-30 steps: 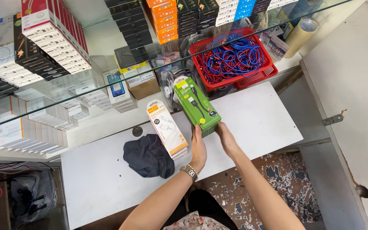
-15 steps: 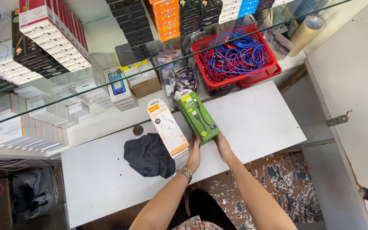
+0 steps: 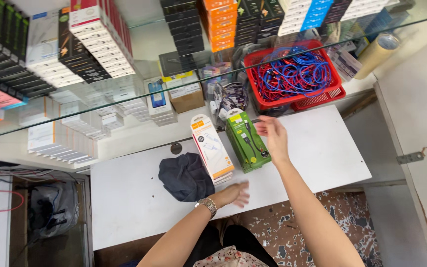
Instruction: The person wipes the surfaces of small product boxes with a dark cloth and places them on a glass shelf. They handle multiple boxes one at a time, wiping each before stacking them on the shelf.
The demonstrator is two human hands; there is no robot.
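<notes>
We look down on a white table point(image 3: 124, 207) that carries two stacks of flat retail boxes. The green boxes point(image 3: 247, 141) lie in a pile near the middle of the table, and our right hand point(image 3: 272, 136) hovers just beside their right edge, fingers spread and loose, gripping nothing; we cannot tell whether the fingertips touch the top box. The white-and-orange boxes point(image 3: 212, 148) sit just to the left of the green pile, stacked and a little fanned. Our left hand point(image 3: 233, 193), with a metal watch point(image 3: 207, 205) at the wrist, rests low at the near end of that white stack, fingers open and blurred, holding nothing. A dark cloth point(image 3: 186, 175) lies crumpled against the left side of the white stack.

Beyond the table, a red basket point(image 3: 332, 74) full of blue and red cables point(image 3: 292, 74) stands under a glass shelf. A roll of brown tape point(image 3: 376, 52) lies to its right. Rows of small boxes fill the shelves to the left.
</notes>
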